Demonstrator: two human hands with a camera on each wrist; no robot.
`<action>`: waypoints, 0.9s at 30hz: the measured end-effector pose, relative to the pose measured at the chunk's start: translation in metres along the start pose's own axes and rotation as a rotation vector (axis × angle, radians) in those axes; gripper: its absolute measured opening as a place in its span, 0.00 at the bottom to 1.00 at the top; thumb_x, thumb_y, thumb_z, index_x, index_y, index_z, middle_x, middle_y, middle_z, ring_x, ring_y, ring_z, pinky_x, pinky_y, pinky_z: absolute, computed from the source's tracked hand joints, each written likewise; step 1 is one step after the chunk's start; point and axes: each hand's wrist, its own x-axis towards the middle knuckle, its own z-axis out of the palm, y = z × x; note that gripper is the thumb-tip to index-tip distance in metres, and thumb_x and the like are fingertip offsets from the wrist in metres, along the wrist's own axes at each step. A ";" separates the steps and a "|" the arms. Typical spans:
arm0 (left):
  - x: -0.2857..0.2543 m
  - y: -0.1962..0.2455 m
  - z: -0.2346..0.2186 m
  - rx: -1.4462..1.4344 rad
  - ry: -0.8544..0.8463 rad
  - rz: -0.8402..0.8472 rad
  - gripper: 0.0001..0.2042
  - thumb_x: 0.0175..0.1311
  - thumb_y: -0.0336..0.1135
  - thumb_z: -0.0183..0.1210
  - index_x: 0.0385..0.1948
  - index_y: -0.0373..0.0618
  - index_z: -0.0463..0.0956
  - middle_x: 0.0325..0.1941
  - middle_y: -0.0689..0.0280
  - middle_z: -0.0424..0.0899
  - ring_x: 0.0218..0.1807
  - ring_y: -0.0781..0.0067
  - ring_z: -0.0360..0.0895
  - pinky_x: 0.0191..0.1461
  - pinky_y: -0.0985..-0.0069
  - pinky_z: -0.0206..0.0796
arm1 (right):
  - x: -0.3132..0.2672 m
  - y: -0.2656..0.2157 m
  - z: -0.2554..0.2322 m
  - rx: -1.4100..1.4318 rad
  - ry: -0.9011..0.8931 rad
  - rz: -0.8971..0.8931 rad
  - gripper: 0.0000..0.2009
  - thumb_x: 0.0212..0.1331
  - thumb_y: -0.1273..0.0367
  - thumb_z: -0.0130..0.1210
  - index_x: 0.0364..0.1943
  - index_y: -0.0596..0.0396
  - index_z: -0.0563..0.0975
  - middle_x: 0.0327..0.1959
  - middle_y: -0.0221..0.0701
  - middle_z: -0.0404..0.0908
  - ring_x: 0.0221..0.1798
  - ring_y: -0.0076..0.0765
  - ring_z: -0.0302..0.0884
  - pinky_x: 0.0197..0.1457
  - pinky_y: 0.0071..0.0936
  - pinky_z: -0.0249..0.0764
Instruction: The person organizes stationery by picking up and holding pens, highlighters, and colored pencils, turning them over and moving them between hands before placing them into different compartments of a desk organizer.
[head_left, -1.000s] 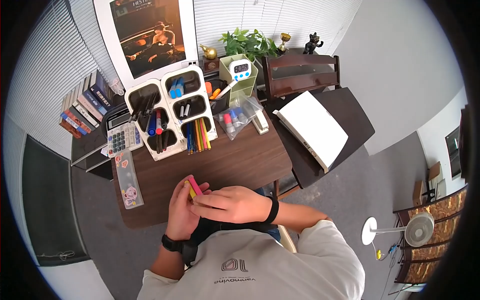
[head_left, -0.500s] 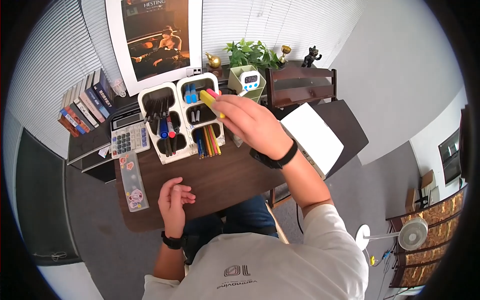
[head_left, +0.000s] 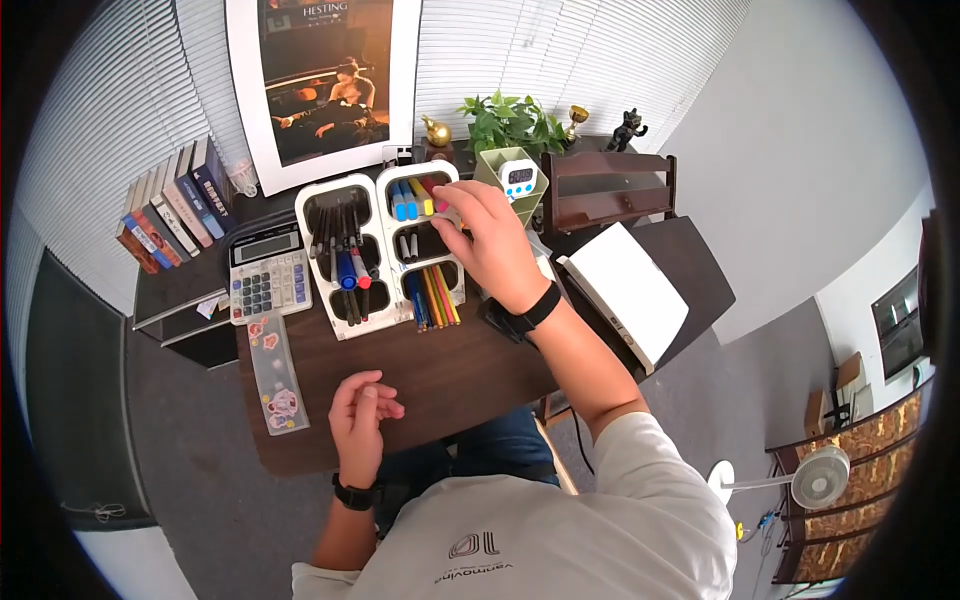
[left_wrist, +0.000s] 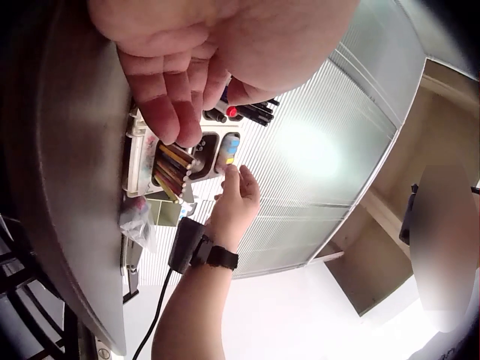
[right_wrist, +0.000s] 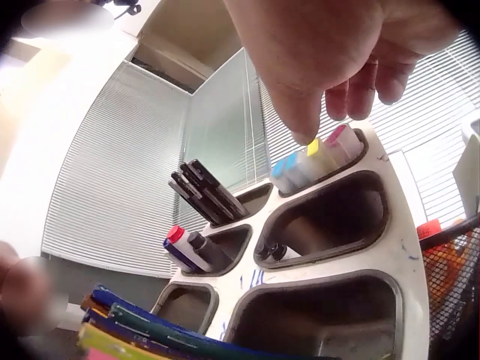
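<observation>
In the top right compartment of the white organizer (head_left: pixel 370 325) stand two blue highlighters (right_wrist: pixel 289 174), a yellow highlighter (right_wrist: pixel 321 156) and a pink highlighter (right_wrist: pixel 343 145), side by side. My right hand (head_left: pixel 490 240) is just over that compartment, its fingers loosely bent and parted from the thumb. In the right wrist view the thumb tip is right at the yellow highlighter's top, and the other fingertips hang above the pink one. Near the front of the table (head_left: pixel 450 370), my left hand (head_left: pixel 362 420) hovers with loosely curled fingers and holds nothing.
Other compartments hold black pens (head_left: pixel 335 225), markers (head_left: pixel 355 270) and colored pencils (head_left: pixel 433 297). A calculator (head_left: pixel 270 285) and a clear sticker-covered case (head_left: pixel 277 375) lie left of the organizer. At the right are a green holder with a white timer (head_left: pixel 517 178) and a white device (head_left: pixel 630 295).
My right hand has carried the yellow and pink highlighters from my left hand to the organizer's top right compartment, where they now stand. My left hand has let go and stays near the table front.
</observation>
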 end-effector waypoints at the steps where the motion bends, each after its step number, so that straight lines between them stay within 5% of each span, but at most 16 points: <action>1: 0.000 0.000 0.000 0.000 -0.001 -0.005 0.12 0.82 0.31 0.49 0.57 0.38 0.77 0.42 0.59 0.85 0.35 0.73 0.84 0.41 0.75 0.80 | 0.000 -0.001 0.000 -0.009 -0.006 0.001 0.21 0.59 0.72 0.68 0.58 0.54 0.80 0.55 0.37 0.82 0.53 0.49 0.79 0.57 0.42 0.78; 21: 0.000 0.005 0.005 -0.057 0.016 0.005 0.11 0.81 0.30 0.48 0.56 0.39 0.77 0.41 0.60 0.84 0.35 0.75 0.80 0.41 0.76 0.75 | 0.004 0.001 0.005 -0.027 -0.073 -0.033 0.26 0.59 0.75 0.64 0.64 0.52 0.77 0.53 0.35 0.84 0.54 0.48 0.78 0.60 0.43 0.75; 27: 0.001 0.001 0.004 -0.058 0.002 0.039 0.11 0.81 0.30 0.49 0.56 0.39 0.77 0.42 0.61 0.84 0.35 0.76 0.79 0.41 0.76 0.75 | -0.020 -0.029 -0.017 0.109 -0.017 0.008 0.09 0.62 0.70 0.67 0.45 0.52 0.83 0.42 0.34 0.83 0.48 0.49 0.80 0.53 0.43 0.76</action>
